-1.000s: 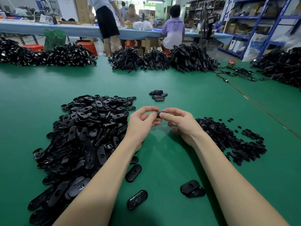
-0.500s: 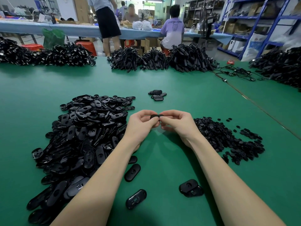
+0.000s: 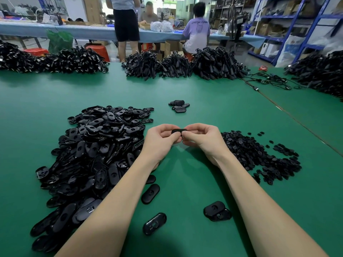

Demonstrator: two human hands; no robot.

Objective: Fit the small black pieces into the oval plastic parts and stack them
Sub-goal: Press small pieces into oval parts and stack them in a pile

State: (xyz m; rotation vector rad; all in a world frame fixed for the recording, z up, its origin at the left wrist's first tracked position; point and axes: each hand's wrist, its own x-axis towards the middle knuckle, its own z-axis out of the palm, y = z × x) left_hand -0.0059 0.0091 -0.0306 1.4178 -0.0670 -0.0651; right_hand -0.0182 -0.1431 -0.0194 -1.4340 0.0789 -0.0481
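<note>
Pinching one black oval plastic part [image 3: 179, 131] edge-on between left hand [image 3: 161, 139] and right hand [image 3: 201, 138], above the green table [image 3: 185, 179], likely seating an insert. Oval-part heap [image 3: 92, 154] sits left, small black pieces [image 3: 259, 154] right, within reach.

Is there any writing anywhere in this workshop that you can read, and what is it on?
"CHINA" is my best reading of the first word on the seated person's purple shirt; the second word is blurred.
Labels on the shelf boxes are too small to read.
The oval part shows no writing.
</note>
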